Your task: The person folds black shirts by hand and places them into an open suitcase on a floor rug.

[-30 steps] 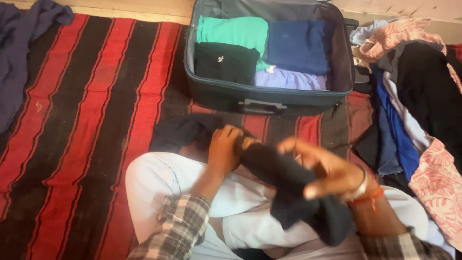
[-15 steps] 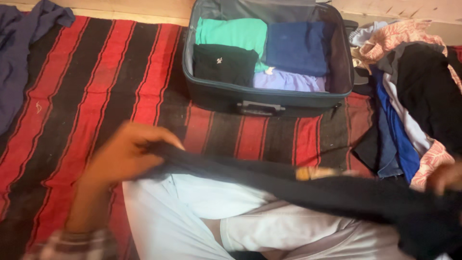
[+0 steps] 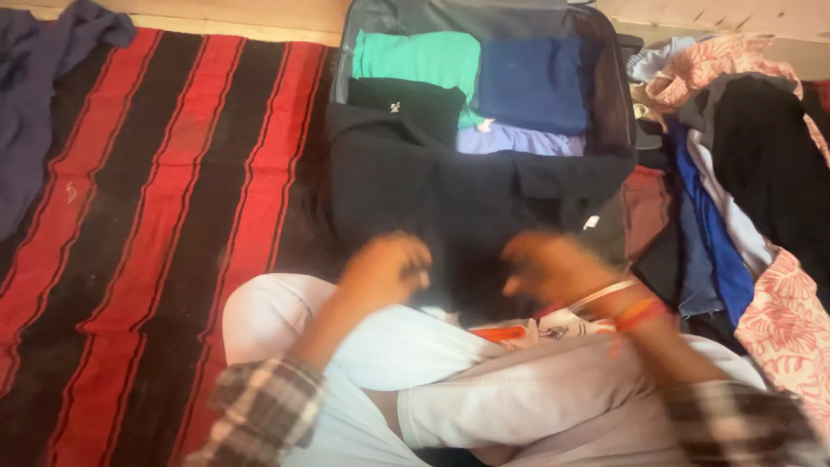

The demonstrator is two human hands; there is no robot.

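Striped rug [image 3: 156, 199] under hands [image 3: 385, 270] spreading black garment [image 3: 432, 195].

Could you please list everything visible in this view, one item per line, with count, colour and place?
Dark garment: one, black, spread flat over the suitcase's near edge, both hands at its near end.
Suitcase: one, dark teal, open, top centre.
Folded clothes: four in the suitcase, green, navy, black, lilac.
Clothes pile: one heap, pink print, black, blue, white, at right.
Blue cloth: one, top left.
Striped rug: one, red and black, under everything.
White trousers: on the crossed legs, bottom.
Left hand: checked sleeve, on the garment.
Right hand: bangle and orange thread on its wrist, on the garment.
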